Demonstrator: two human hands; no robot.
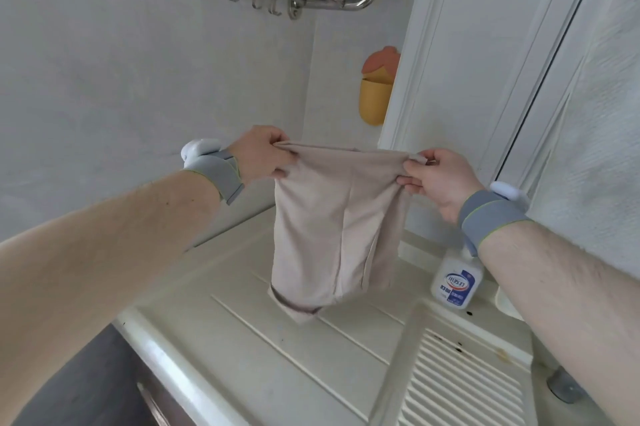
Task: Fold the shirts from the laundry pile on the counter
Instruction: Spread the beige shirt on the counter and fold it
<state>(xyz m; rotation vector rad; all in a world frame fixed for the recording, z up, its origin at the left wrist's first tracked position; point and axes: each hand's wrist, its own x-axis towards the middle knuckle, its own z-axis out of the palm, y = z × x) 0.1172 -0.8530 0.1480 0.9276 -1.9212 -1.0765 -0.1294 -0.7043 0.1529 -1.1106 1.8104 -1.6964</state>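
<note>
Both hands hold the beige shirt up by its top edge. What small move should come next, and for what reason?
Probably lower it: the left hand and right hand pinch the top corners of the beige shirt, which hangs doubled with its bottom hem just touching the counter. Laying it flat there, clear of the spray bottle, would allow the next fold.

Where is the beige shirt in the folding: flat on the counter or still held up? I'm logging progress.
Held up. The left hand and right hand pinch the beige shirt's top corners; it hangs, hem touching the counter.
</note>
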